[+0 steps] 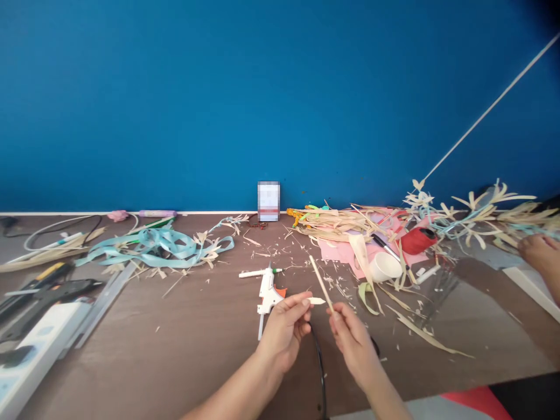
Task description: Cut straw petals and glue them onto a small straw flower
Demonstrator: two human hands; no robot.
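Between the fingertips of my left hand point(286, 326) is a small pale pointed leaf strip point(317, 301), its tip toward the right. My right hand point(352, 338) pinches a thin light wooden stick point(321, 280) that slants up and to the left. The strip's tip comes close to the stick; whether they touch I cannot tell. Just beyond my left hand a white glue gun point(266, 291) with an orange trigger lies on the brown table point(175, 361). A black cable point(321, 361) runs down between my wrists.
Light-blue ribbon point(161, 248) lies at left, near a white power strip point(39, 350). On the right are dried leaf strips point(341, 221), a white cup point(385, 267) and a red thread spool point(417, 240). Another person's hand point(542, 256) is at the far right. A blue wall point(219, 105) stands behind.
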